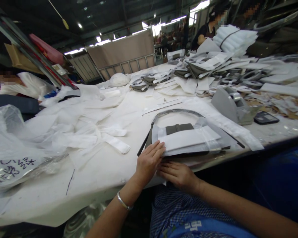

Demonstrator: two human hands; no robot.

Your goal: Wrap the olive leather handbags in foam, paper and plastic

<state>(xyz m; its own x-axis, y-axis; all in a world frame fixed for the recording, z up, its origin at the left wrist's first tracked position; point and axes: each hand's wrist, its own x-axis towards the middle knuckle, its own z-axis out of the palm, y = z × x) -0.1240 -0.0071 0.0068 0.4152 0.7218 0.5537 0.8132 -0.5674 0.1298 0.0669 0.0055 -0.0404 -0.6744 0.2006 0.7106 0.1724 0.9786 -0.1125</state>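
Note:
A dark olive handbag (172,129) lies on the table in front of me, its curved handle (178,111) wrapped in thin covering. White paper (188,140) and clear film cover much of the bag's face. My left hand (150,158) rests on the bag's lower left corner, fingers stretched out over the paper's edge. Just below the bag's near edge is my right hand (180,175), with its fingers extended leftward and close to the left hand. The thumbs and some fingertips are hidden. A small white corner pokes out beneath the right hand.
Right of the bag stand a grey tape dispenser (228,104) and a dark flat device (265,118). Loose white sheets (89,132) and a marked plastic bag (12,152) lie left. Behind are piled bag parts (196,69) and bundled foam (234,39). Other people sit around the table.

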